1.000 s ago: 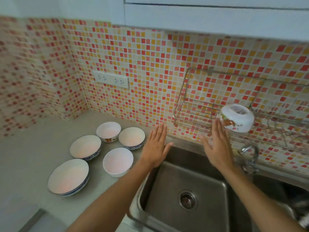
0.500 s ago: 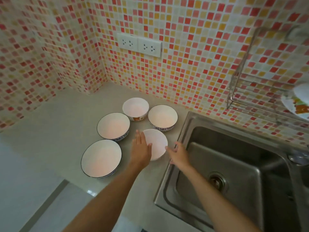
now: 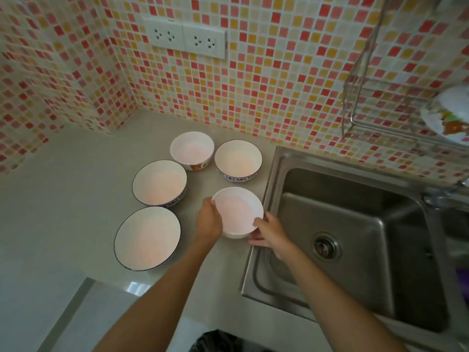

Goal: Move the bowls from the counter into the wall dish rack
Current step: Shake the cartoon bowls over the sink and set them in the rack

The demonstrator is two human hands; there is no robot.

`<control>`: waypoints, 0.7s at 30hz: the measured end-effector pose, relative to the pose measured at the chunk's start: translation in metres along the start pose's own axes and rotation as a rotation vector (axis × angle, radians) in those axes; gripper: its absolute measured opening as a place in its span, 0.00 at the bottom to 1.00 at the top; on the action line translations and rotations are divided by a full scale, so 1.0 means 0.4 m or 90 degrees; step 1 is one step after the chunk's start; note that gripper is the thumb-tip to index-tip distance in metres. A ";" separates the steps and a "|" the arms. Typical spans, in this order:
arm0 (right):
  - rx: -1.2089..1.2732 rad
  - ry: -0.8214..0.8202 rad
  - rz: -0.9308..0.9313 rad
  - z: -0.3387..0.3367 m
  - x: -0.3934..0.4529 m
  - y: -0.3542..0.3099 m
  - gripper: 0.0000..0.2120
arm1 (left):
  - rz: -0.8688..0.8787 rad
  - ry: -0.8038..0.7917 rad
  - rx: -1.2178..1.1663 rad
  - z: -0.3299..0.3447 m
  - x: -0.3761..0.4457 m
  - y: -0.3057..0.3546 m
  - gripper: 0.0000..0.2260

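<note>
Centrally, a plain white round ceramic bowl (image 3: 237, 212) sits at the near right of the pale grey stone table (image 3: 63, 189), close beside the rim of the stainless-steel sink (image 3: 355, 237). The left hand (image 3: 209, 221) cups its left wall, fingers curled round the side; the right hand (image 3: 269, 231) meets its near right edge, thumb over the rim and fingers under the wall. Each grip is thus closed on this one bowl (whether it has left the surface cannot be told).

Four more bowls stand upright and untouched on the table: a small white bowl with an orange motif on its side (image 3: 192, 149) nearest the wall, a white bowl with a blue patterned band (image 3: 238, 160) just right of it, a wider dark-rimmed white bowl with blue patterning (image 3: 159, 182) to the left, and a broad, shallow dark-rimmed white bowl (image 3: 147, 238) nearest the viewer. None touches the held bowl.

At upper right the chrome wire wall dish rack (image 3: 360, 80) hangs on the red, orange and cream mosaic tiling (image 3: 279, 85), well apart from the table group. One white bowl with an orange and green print (image 3: 449, 115) already lies tilted in it, cut by the frame edge.

Progress, judged from this arrangement: one bowl racked, one in hand, four waiting. The task is therefore early, with most transfers left, each needing a lift up and across the sink.
</note>
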State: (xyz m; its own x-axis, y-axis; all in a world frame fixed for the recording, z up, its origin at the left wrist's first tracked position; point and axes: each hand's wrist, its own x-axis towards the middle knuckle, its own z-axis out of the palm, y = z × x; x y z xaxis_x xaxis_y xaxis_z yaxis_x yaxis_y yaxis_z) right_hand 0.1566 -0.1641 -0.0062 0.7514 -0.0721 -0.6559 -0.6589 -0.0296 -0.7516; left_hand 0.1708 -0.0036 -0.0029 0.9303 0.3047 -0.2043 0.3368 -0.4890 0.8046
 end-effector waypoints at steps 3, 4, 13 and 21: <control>0.049 0.022 -0.009 -0.064 -0.033 0.013 0.17 | 0.036 -0.029 0.023 0.027 -0.034 0.046 0.13; 0.087 0.034 -0.011 -0.098 -0.050 0.022 0.16 | 0.053 -0.047 0.025 0.049 -0.057 0.068 0.13; 0.429 -0.017 0.083 -0.329 -0.175 0.098 0.18 | 0.184 -0.181 -0.033 0.197 -0.203 0.184 0.16; 0.433 0.096 0.087 -0.519 -0.265 0.221 0.22 | 0.239 -0.236 0.076 0.356 -0.311 0.141 0.22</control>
State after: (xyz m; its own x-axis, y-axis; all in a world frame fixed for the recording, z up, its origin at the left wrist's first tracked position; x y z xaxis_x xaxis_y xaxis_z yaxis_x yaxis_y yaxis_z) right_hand 0.0112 -0.3660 0.0113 0.6183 -0.1691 -0.7676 -0.5425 0.6149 -0.5724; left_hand 0.0949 -0.1855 -0.0117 0.9715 -0.2075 -0.1147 -0.0353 -0.6049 0.7955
